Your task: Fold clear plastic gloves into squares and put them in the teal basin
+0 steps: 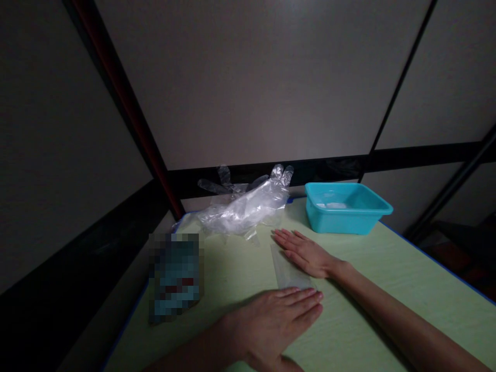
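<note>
My left hand (277, 320) lies flat on the pale green table (387, 279), fingers stretched out and together, its fingertips at the near end of a clear plastic sheet or bag (284, 269). Flat too, my right hand (304, 253) rests palm down, fingers extended, along the right side of that clear piece. Neither hand grips anything.
A heap of clear plastic gloves (244, 204) lies at the table's far edge. A turquoise tub (344, 207) with something pale inside stands at the far right. A blurred bluish packet (175, 276) sits at the left edge. Dim panelled walls close in behind.
</note>
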### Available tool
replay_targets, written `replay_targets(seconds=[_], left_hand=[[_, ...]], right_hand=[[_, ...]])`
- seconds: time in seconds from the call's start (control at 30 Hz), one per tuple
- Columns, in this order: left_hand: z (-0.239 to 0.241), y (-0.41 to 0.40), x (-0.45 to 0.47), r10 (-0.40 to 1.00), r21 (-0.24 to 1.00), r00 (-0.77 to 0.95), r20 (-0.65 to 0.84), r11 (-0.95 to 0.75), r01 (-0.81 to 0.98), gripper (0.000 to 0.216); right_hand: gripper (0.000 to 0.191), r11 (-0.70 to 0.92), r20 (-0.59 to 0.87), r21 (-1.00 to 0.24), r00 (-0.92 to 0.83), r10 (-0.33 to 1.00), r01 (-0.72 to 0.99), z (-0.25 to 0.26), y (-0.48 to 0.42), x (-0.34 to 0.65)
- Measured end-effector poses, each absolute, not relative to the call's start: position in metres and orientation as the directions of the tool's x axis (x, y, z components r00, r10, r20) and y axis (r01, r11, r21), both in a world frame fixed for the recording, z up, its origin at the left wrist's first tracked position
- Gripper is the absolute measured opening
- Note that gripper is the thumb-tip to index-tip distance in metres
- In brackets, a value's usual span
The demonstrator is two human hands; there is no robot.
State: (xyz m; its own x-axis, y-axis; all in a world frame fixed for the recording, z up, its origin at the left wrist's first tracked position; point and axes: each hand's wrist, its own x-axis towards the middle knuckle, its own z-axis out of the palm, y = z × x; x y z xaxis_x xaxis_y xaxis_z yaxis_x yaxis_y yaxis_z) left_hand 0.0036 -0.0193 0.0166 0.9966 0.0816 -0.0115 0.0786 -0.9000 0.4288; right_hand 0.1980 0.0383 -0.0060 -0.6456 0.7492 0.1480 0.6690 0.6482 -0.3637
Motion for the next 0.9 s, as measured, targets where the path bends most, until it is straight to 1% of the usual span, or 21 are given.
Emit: replay_targets(seconds=[0.1, 0.17, 0.27, 0.33, 0.47, 0.53, 0.77, 0.9], left_hand=[[0.018, -0.019, 0.004, 0.076, 0.418, 0.997, -0.009, -0.906, 0.072, 0.074], [0.02, -0.019, 0.004, 0.074, 0.411, 0.997, -0.006, -0.909, 0.07, 0.074], [0.021, -0.019, 0.003, 0.072, 0.408, 0.997, 0.003, -0.911, 0.065, 0.074], [0.021, -0.02, 0.003, 0.076, 0.408, 0.997, 0.005, -0.91, 0.067, 0.074], [0.021, -0.02, 0.003, 0.086, 0.409, 0.996, 0.024, -0.91, 0.069, 0.072], [0.021, -0.02, 0.002, 0.09, 0.406, 0.995, 0.036, -0.911, 0.068, 0.072], [0.022, -0.022, 0.002, 0.102, 0.411, 0.994, 0.048, -0.909, 0.073, 0.073], [0.022, -0.025, 0.003, 0.141, 0.415, 0.989, 0.039, -0.903, 0.112, 0.07]], right_hand=[[0.049, 0.592, 0.275, -0.526, -0.536, 0.798, 0.611, -0.005, 0.035, 0.202], [0.048, 0.544, 0.332, -0.617, -0.437, 0.836, 0.57, -0.002, 0.028, 0.207], [0.046, 0.496, 0.34, -0.675, -0.366, 0.866, 0.546, 0.0, 0.012, 0.217], [0.044, 0.501, 0.336, -0.657, -0.376, 0.864, 0.564, 0.0, 0.002, 0.223], [0.041, 0.533, 0.365, -0.551, -0.389, 0.846, 0.642, -0.002, -0.005, 0.231], [0.04, 0.543, 0.376, -0.518, -0.394, 0.839, 0.661, -0.003, -0.004, 0.23], [0.037, 0.536, 0.383, -0.485, -0.384, 0.84, 0.691, -0.005, -0.001, 0.229], [0.035, 0.553, 0.385, -0.459, -0.405, 0.829, 0.695, -0.003, -0.002, 0.229]])
